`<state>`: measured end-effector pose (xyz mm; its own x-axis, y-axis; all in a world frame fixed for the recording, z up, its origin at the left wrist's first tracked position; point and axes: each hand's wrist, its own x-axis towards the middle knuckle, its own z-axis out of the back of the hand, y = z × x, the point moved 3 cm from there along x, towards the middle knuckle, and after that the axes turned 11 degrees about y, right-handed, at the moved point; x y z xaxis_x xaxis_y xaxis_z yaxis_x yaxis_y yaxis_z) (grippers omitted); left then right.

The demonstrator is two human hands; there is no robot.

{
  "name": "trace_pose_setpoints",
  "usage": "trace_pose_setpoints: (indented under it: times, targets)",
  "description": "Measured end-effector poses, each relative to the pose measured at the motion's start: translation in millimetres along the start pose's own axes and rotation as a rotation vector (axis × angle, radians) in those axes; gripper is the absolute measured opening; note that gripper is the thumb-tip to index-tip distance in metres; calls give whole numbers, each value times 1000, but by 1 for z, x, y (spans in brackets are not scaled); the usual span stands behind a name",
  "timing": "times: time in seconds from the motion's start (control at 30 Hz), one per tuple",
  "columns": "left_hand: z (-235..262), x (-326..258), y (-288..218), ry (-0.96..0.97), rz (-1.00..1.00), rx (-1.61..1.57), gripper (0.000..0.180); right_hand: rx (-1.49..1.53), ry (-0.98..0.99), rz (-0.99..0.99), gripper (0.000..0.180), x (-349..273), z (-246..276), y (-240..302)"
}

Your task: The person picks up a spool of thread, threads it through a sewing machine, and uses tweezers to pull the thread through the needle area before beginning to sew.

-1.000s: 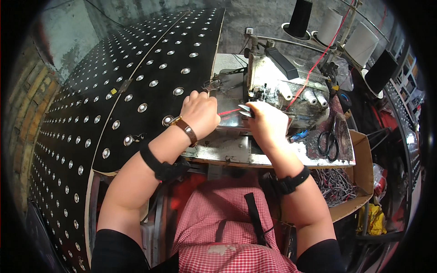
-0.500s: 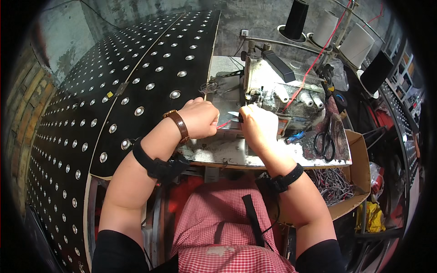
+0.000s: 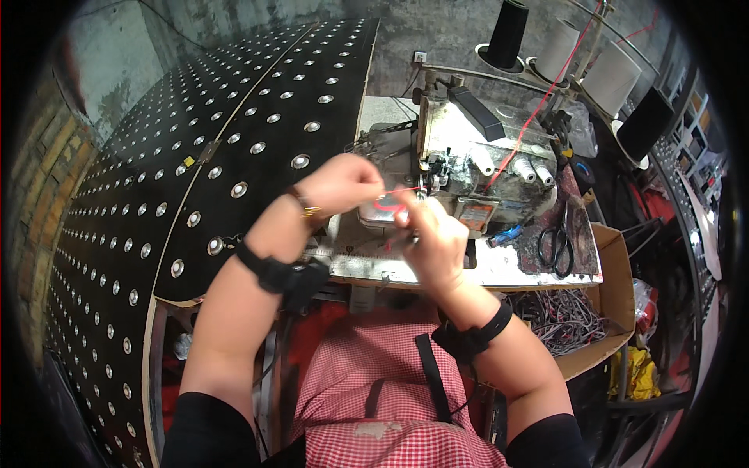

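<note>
Seen from the head camera, the left hand and right hand meet just before the sewing machine on the bench, each grip pinched shut on a red thread stretched between them. Right of the bench, an open cardboard box holds tangled grey cords. An orange label sits on the machine's front.

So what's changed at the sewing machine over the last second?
The left hand and right hand have closed in on the needle area, now stretching a red thread between them. The sewing machine, scissors and thread cones stayed put.
</note>
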<state>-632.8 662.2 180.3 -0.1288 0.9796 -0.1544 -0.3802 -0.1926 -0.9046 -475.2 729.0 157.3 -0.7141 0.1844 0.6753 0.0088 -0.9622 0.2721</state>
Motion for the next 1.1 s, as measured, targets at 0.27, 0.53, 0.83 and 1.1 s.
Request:
trace_pose_setpoints:
  times: [0.27, 0.53, 0.83, 1.1]
  targets:
    - [-6, -66, -21, 191, -188, -96, 15, 278, 86, 127, 28, 3, 16, 29]
    - [-41, -31, -6, -85, -5, -420, 19, 544, 198, 639, 28, -35, 30, 109]
    - [-25, -156, 7, 179, -886, -818, 17, 291, 145, 32, 37, 3, 10, 43]
    - [-82, -84, 16, 138, -215, -1123, 30, 700, 396, 716, 19, -45, 22, 156]
